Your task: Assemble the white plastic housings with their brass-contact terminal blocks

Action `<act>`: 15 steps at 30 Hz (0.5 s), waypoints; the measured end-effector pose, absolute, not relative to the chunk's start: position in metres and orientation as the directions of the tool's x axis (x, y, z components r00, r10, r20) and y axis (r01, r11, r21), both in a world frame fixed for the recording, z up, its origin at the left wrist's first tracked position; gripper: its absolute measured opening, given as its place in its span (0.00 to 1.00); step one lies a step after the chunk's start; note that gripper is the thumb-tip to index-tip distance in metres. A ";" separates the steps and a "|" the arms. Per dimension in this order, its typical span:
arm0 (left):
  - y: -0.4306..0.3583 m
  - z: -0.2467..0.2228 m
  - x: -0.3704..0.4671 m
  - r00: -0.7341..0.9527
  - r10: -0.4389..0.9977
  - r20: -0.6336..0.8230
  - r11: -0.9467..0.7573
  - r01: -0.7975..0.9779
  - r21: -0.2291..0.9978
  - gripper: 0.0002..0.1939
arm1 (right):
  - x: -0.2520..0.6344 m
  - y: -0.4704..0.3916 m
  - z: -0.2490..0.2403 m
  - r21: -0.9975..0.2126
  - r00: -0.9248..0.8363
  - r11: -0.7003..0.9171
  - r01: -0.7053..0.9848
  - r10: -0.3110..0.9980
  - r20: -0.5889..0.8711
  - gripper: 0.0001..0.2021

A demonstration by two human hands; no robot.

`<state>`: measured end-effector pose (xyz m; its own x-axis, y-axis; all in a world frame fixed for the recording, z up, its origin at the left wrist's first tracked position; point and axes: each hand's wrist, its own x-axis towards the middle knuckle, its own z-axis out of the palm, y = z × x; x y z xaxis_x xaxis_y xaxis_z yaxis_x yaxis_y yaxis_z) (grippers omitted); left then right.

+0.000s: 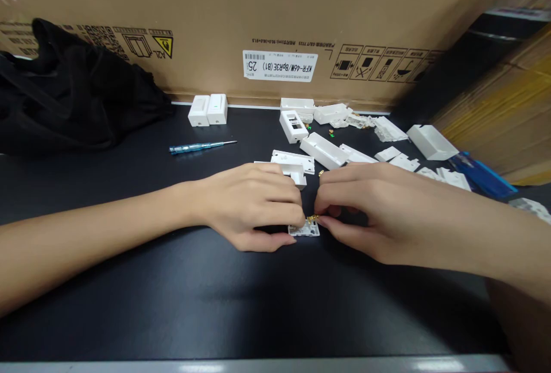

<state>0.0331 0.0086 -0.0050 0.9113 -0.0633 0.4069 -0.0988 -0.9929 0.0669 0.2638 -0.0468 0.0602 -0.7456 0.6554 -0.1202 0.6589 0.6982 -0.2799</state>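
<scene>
A small white plastic switch base (306, 229) lies on the black tabletop, its moulded inside facing up. My left hand (262, 204) grips its left end between thumb and fingers. Between the thumb and index finger of my right hand (361, 206) is a small brass contact piece (313, 218), at the upper right part of the base; whether it is seated there I cannot tell. Just behind my hands sit an open white housing (297, 174) and a flat white plate (293, 160). Another brass bit (321, 173) shows near my right knuckles.
Several white housings and covers (325, 150) are scattered behind my right hand. Two assembled white switches (208, 110) stand at the back left, with a blue-handled screwdriver (200, 147) in front. A black cloth bag (77, 94) lies left; a large cardboard box (206, 34) walls the back.
</scene>
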 end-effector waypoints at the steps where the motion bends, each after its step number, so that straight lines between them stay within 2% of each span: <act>1: 0.009 -0.005 0.033 0.911 -0.072 0.406 -0.993 -0.105 0.061 0.08 | 0.264 -0.047 0.060 -0.280 -0.746 0.699 0.658 0.657 -0.115 0.07; 4: 0.009 -0.006 0.032 0.898 -0.083 0.432 -0.991 -0.120 0.058 0.12 | 0.267 -0.046 0.061 -0.273 -0.731 0.688 0.673 0.675 -0.099 0.06; 7: 0.009 -0.004 0.031 0.887 -0.041 0.460 -0.990 -0.099 0.101 0.12 | 0.269 -0.045 0.061 -0.273 -0.723 0.682 0.679 0.685 -0.087 0.06; 11: 0.007 -0.002 0.033 0.897 0.037 0.440 -0.992 -0.019 0.122 0.21 | 0.268 -0.044 0.060 -0.297 -0.726 0.678 0.672 0.682 -0.086 0.07; 15: 0.005 -0.003 0.033 0.900 0.064 0.431 -0.997 0.040 0.065 0.15 | 0.266 -0.043 0.061 -0.287 -0.715 0.665 0.689 0.687 -0.127 0.07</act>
<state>0.0329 0.0054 -0.0034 0.8998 0.0643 0.4315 0.0401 -0.9971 0.0648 0.2656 -0.0433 0.0610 -0.7155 0.6871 -0.1267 0.6895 0.6651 -0.2869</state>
